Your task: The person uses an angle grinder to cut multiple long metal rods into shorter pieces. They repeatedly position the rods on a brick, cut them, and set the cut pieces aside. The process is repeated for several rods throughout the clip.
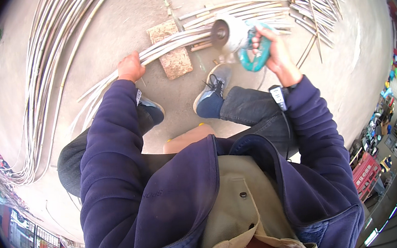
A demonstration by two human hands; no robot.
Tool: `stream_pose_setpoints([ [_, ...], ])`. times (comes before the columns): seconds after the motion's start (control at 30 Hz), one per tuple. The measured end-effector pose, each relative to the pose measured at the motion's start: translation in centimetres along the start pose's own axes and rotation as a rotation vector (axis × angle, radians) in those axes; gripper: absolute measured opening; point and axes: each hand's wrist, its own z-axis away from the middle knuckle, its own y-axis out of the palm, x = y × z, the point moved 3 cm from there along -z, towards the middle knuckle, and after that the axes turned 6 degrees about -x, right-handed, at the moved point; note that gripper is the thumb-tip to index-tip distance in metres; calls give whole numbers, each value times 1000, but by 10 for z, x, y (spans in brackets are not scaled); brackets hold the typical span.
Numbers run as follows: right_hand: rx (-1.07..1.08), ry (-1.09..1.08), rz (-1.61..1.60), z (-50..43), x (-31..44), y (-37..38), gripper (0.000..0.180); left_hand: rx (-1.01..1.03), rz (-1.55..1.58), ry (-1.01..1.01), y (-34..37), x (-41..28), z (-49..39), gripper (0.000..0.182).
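Note:
My left hand (131, 68) is closed around a small bundle of thin bamboo poles (172, 44). The bundle crosses a worn wooden block (174, 62) on the ground, and its loose ends trail down past my left forearm. In my right hand (271, 47) is the teal loop handle of a handheld circular saw (234, 33). Its round, dark blade (220, 33) faces left, at the right-hand part of the bundle. Motion blur softens the saw body, so I cannot tell whether the blade touches the poles.
Shorter cut poles (237, 9) lie behind the saw, with a messy heap of poles (311, 3) at the upper right. Long poles (46, 56) curve along the left. My shoe (212, 86) is close below the saw. A power cord (262, 77) hangs near my right leg.

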Motion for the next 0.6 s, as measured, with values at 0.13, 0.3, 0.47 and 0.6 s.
stream_pose_setpoints([
  [0.13,-59,-73,178,-2,-41,48,22,-1,45,5,-4,1,0,33],
  [0.3,-109,-169,371,-2,-69,70,27,9,81,11,-1,5,-2,33],
  [0.47,-172,-217,483,-5,-85,76,25,8,124,24,-1,8,-1,33],
  [0.6,-222,-225,555,-6,-90,77,26,14,108,28,-4,8,-2,33],
])
